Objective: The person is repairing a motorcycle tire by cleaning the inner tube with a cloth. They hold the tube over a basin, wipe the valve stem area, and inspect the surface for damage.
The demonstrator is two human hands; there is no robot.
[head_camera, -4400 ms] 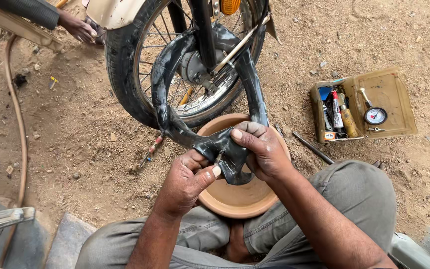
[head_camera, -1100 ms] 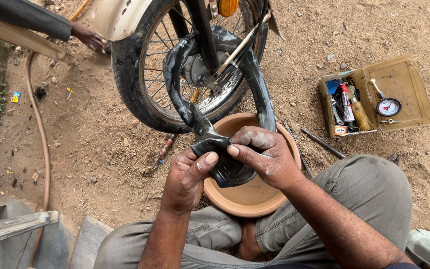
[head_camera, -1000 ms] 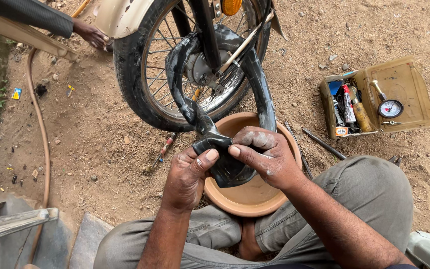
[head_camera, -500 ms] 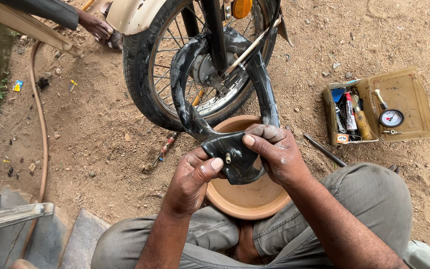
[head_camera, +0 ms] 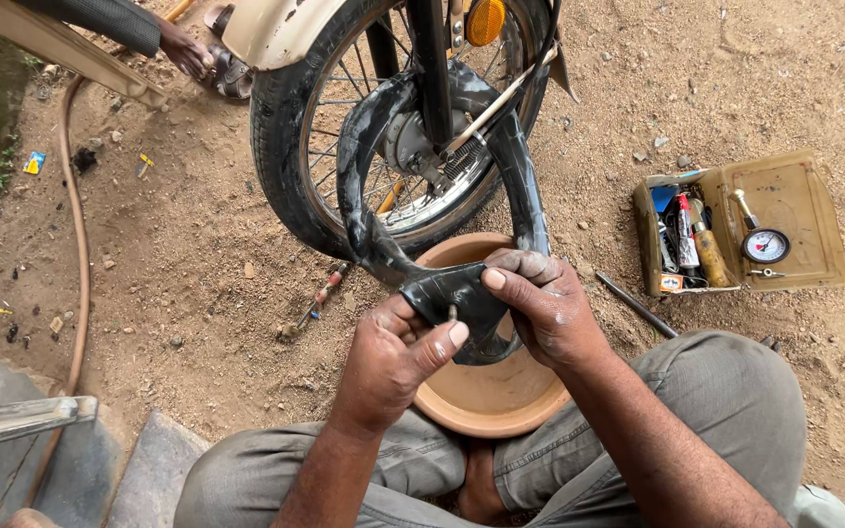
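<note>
Both hands pinch inner tube (head_camera: 442,288) | left hand (head_camera: 393,357) below | right hand (head_camera: 545,303) beside, above basin (head_camera: 491,401)

The two hands sit close together over the clay bowl (head_camera: 486,396), so there is little room between them. Right in front stands the wheel (head_camera: 295,186), with the black rubber tube (head_camera: 369,210) looped out of it — a hand cannot go straight ahead there. The spokes (head_camera: 339,137) leave only thin gaps. The person's knees (head_camera: 735,411) close off both sides low down.

To the left, the dirt ground (head_camera: 178,284) is open, with just a small tool (head_camera: 320,293) and a hose (head_camera: 78,244) lying on it. To the right, a thin rod (head_camera: 638,305) and an open tool box (head_camera: 740,235) lie on the ground — bare dirt sits between them and the wheel.
</note>
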